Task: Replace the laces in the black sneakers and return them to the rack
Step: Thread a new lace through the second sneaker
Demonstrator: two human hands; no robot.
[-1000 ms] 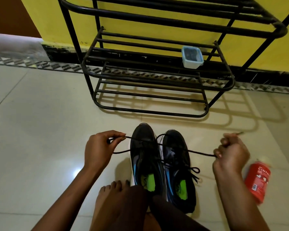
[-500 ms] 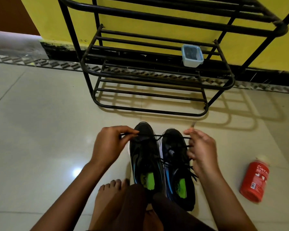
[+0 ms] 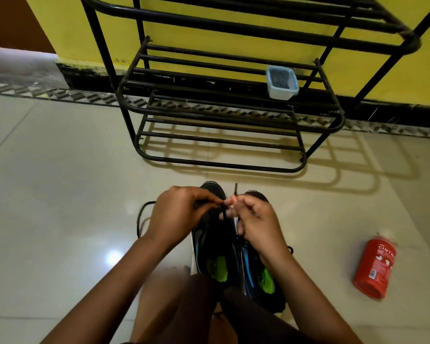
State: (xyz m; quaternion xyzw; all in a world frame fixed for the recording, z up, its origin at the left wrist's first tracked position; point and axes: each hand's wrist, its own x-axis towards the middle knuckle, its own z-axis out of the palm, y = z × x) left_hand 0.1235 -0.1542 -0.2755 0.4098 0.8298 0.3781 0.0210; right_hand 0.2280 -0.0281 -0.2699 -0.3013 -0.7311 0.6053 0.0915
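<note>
Lace sticks up above right hand grip.

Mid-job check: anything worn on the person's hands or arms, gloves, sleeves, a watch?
No. The left hand and right hand are bare: no gloves, rings or watch show. The left forearm and right forearm are uncovered down to the frame's edge; no sleeve shows.
</note>
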